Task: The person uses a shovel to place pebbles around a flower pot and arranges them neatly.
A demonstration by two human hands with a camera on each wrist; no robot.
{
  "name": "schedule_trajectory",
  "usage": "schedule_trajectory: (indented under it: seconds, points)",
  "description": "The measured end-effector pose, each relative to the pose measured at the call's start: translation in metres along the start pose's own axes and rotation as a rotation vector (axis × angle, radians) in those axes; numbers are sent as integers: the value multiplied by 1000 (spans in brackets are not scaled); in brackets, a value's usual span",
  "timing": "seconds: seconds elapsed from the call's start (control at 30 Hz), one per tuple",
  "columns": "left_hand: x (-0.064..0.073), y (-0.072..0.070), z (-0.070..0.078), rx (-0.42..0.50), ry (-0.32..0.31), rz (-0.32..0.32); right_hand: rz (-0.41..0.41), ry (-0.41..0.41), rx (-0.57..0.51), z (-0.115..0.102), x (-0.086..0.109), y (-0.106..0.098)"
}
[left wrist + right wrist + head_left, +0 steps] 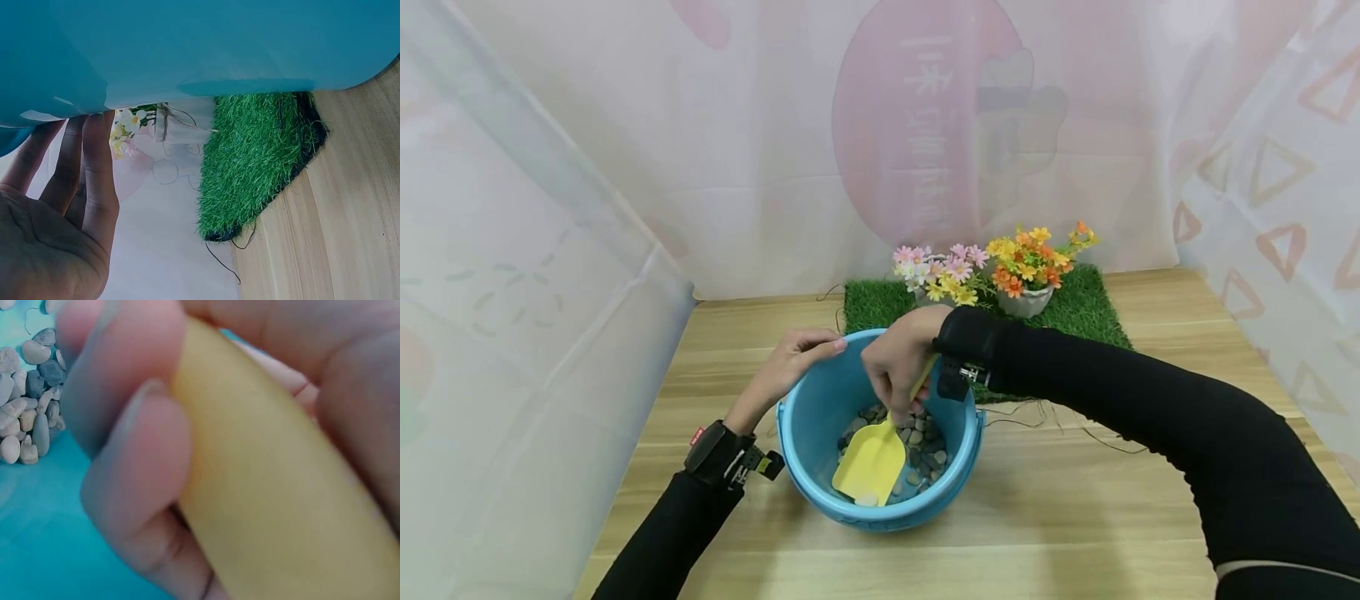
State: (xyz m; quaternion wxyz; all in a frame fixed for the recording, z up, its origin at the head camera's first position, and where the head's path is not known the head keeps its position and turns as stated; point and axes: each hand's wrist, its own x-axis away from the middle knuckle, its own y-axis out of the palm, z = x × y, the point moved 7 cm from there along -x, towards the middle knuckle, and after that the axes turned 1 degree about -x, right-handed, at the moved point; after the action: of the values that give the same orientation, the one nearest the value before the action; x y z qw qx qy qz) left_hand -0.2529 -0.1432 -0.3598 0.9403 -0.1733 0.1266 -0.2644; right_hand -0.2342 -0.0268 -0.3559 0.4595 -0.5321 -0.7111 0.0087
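Observation:
A blue bucket point(797, 467) stands upright on the wooden table, with grey and pale pebbles point(928, 450) at its bottom. My right hand point(902, 358) reaches inside and grips the handle of a yellow toy shovel point(871, 460). Its blade tilts down toward the near wall, a pale pebble at the lower edge. Up close in the right wrist view, fingers curl round the yellow handle point(250, 450). At the far-left rim, my left hand point(790, 362) holds the bucket. In the left wrist view its fingers point(97, 169) touch the outer wall, while the thumb is hidden there.
Behind the bucket lies a green artificial turf mat point(872, 304). On it stand a pot of pink and yellow flowers point(943, 271) and another of orange flowers point(1030, 262). Loose dark threads lie by the mat. Printed curtains point(760, 167) enclose the table point(1045, 500).

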Motion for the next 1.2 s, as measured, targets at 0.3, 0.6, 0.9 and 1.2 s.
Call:
schedule_trajectory:
  seconds: [0.3, 0.6, 0.9, 1.2]
  points:
    - [1, -1, 0, -25, 2, 10, -10, -97, -121, 0, 10, -3]
    - [-1, 1, 2, -23, 4, 9, -15, -150, -181, 2, 18, -4]
    - [-1, 0, 2, -15, 3, 6, -13, -188, -175, -3, 16, -7]
    - [-3, 1, 3, -9, 20, 1, 10, -189, -147, -6, 17, -8]
